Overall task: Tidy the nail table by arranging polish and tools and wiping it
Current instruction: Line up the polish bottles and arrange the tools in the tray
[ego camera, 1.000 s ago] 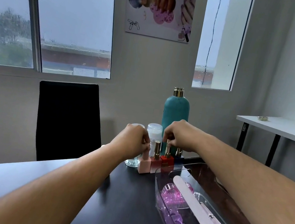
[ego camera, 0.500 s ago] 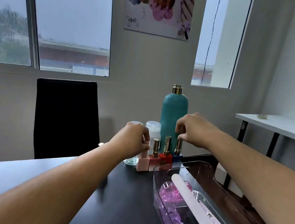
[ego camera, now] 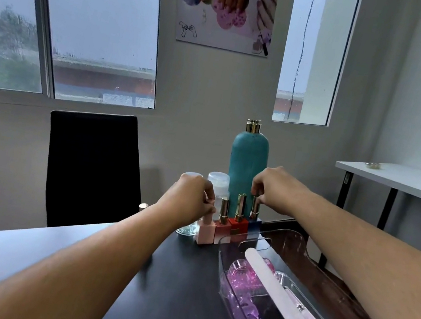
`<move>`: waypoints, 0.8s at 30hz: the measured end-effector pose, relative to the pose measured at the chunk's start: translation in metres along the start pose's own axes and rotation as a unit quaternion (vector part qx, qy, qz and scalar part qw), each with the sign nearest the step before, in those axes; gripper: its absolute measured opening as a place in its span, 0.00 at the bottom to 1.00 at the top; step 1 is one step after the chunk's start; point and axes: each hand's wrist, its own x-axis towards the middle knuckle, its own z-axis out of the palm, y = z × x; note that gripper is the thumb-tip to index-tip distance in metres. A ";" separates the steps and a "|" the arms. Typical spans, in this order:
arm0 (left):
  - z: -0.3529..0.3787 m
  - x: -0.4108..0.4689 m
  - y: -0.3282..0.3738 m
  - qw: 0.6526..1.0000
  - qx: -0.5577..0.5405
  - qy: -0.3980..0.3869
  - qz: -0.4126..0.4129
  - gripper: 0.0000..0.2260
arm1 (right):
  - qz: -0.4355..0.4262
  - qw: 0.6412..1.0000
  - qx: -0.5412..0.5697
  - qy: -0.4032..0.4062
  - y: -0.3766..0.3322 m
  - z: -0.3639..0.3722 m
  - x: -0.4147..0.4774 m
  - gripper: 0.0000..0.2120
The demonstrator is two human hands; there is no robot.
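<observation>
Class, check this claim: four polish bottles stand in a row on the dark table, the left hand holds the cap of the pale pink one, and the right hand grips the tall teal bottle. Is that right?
Not quite. The head view shows the right hand pinching the cap of the blue polish bottle, not the tall teal bottle behind it. The rest holds: four in a row, the left hand on the pale pink bottle.
</observation>
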 end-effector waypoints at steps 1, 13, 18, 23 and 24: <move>0.000 0.000 0.000 1.000 0.001 0.001 0.001 0.04 | 0.002 1.000 0.001 0.001 0.000 0.000 0.000 0.07; -0.065 -0.008 0.003 0.998 0.024 0.059 0.023 0.13 | -0.043 0.999 0.012 0.024 -0.014 -0.021 -0.008 0.06; -0.100 -0.031 -0.018 0.996 0.088 -0.009 -0.010 0.16 | -0.095 0.993 0.067 -0.024 -0.052 -0.018 -0.012 0.08; -0.098 -0.052 -0.045 0.987 0.077 -0.132 -0.048 0.19 | -0.111 0.992 0.033 -0.048 -0.075 -0.004 -0.009 0.12; -0.095 -0.054 -0.049 0.988 0.071 -0.131 -0.048 0.17 | -0.113 0.992 0.023 -0.049 -0.078 -0.001 -0.008 0.12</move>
